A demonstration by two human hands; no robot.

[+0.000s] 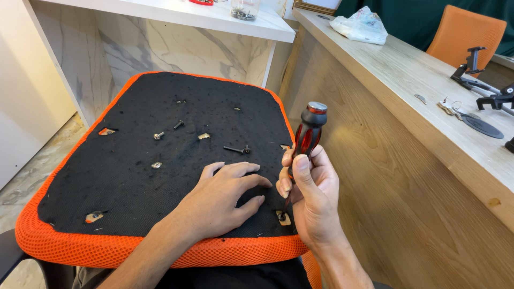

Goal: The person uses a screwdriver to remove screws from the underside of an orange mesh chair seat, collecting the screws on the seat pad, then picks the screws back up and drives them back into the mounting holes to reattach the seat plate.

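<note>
wooden counter runs along the right | white plastic bag lies on its far end | orange chair stands behind it | black clamp stand and keys rest near its right edge | white marble-pattern desk stands ahead

marble wall | wooden counter | orange chair | floor perhaps marble

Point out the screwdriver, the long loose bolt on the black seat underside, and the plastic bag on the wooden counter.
screwdriver (308, 132), head view, on the red and black handle above the right hand.
long loose bolt (233, 149), head view, mid-shaft.
plastic bag (360, 27), head view, middle of the crumpled bag.
</note>
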